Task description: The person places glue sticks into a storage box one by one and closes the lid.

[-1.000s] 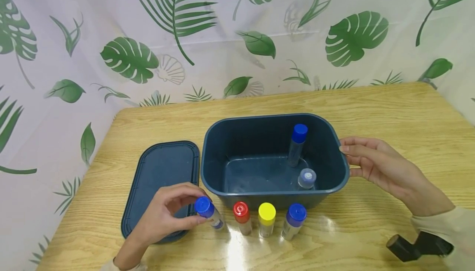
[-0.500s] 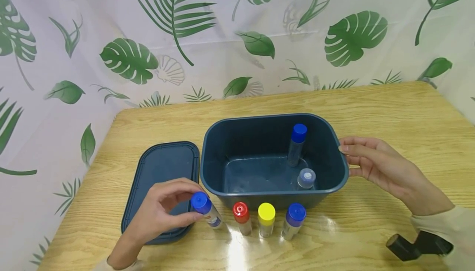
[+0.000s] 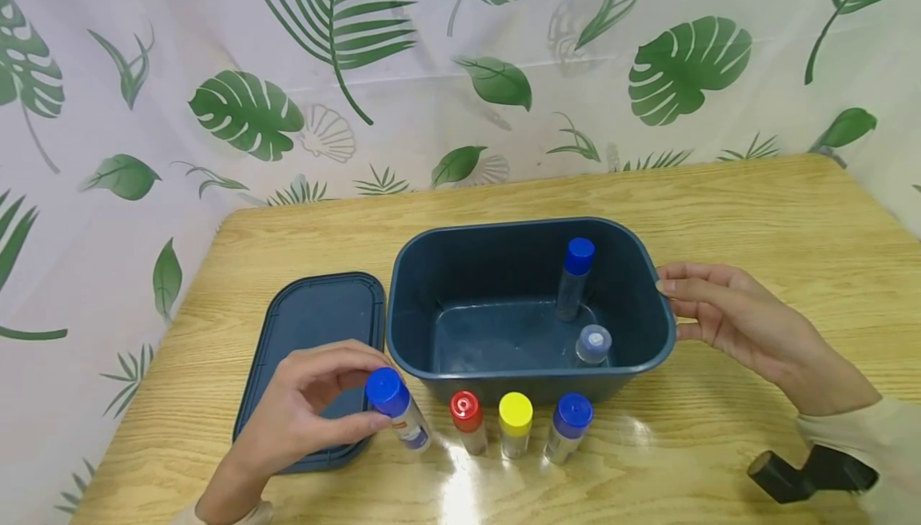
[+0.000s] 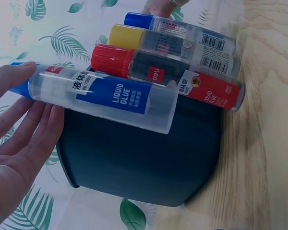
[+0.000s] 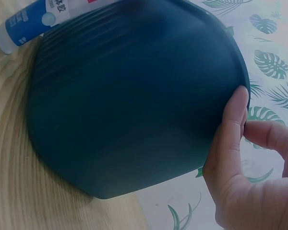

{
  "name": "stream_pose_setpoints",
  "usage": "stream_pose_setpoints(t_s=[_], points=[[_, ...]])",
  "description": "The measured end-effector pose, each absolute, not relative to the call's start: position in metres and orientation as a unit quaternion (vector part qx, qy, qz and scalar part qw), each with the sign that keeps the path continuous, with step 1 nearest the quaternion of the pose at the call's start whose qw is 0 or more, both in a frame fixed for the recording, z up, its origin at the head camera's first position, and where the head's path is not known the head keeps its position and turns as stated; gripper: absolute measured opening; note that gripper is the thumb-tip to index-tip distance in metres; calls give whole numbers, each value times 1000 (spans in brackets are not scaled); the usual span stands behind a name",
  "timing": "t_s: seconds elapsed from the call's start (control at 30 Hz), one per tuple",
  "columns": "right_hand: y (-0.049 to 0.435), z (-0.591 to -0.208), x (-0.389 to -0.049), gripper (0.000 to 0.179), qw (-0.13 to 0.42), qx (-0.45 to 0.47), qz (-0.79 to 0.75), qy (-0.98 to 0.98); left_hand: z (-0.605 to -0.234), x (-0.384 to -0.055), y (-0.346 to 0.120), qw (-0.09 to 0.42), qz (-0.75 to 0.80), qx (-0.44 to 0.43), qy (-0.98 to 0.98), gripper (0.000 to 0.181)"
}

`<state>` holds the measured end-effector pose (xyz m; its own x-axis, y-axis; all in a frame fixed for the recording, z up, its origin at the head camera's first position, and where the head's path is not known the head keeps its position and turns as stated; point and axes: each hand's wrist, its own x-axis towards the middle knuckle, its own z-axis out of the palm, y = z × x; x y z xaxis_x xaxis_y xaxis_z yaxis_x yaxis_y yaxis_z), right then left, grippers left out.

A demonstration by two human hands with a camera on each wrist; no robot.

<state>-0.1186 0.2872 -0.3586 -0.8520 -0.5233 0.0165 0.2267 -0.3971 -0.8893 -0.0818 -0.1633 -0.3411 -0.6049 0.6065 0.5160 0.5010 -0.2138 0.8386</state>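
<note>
My left hand (image 3: 298,409) pinches a liquid glue bottle (image 3: 412,427) by its blue cap, in front of the dark blue bin (image 3: 489,265). In the left wrist view the bottle's (image 4: 113,98) base sits higher off the table than its neighbours' bases. Beside it, upright in a row, stand a red-capped bottle (image 3: 468,421), a yellow-capped bottle (image 3: 515,426) and another blue-capped bottle (image 3: 569,429). My right hand (image 3: 741,321) holds the bin's right rim, thumb and fingers at the edge (image 5: 245,91). Inside the bin's right end stand a blue-capped bottle (image 3: 574,281) and a bottle with a pale top (image 3: 593,344).
A flat dark blue lid (image 3: 327,309) lies left of the bin, partly under my left hand in the head view. The wooden table (image 3: 784,221) meets a leaf-print cloth (image 3: 432,45) at the back. A black device (image 3: 806,477) sits at my right wrist.
My left hand has drawn the blue-capped glue bottle slightly left and up in the head view, away from the red-capped one. My right hand stays at the bin's rim.
</note>
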Motion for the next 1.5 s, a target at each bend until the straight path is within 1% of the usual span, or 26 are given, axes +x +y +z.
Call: stream_pose_setpoints(t_s=[0.53,1.5], points=[[287,-359,-119,35,228,-153,-821,500,-327,-87,-159,30,636,472,610,43],[287,-360,-119,37,235,-166,-826,485,-299,-89,-152,21,624,476,619,38]])
